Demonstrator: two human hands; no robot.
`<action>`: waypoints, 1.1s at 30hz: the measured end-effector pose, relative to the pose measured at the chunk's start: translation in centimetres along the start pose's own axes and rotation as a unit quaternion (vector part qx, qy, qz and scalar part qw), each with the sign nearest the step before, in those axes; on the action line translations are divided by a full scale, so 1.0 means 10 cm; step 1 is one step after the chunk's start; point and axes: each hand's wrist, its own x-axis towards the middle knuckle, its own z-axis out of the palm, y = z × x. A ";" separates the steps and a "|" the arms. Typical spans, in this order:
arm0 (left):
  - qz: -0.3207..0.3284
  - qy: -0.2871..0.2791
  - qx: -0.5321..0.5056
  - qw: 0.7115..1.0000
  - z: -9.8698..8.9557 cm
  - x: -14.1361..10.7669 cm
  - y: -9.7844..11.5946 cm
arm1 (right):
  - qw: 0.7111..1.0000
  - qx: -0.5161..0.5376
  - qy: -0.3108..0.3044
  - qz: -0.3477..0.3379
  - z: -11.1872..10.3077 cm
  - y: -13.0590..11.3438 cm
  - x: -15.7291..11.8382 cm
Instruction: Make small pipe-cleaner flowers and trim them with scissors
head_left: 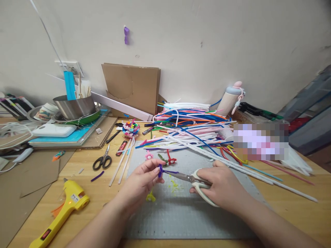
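My left hand [146,177] pinches a small purple pipe-cleaner piece [160,170] between thumb and fingers. A thin purple end sticks out of it to the right, along the tips of the light-handled scissors [190,178]. Those scissors are in my right hand [218,182], its fingers through the handles. Both hands are over the grey cutting mat [165,224]. Behind my left hand lie a pink flower [149,155], a green piece [162,159] and a red flower [172,161]. Yellow-green bits [175,185] and a yellow-green flower [150,196] are on the mat below.
Black-handled scissors [102,162] and a yellow glue gun [68,203] lie at the left. Many coloured pipe cleaners [191,137] are piled at the back, near a bottle [229,100]. A metal bowl [74,107] and cardboard [131,86] stand by the wall.
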 end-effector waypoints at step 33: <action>-0.024 0.013 -0.071 0.997 0.01 -0.02 0.02 | 0.999 -0.018 0.030 0.008 -0.10 0.08 0.05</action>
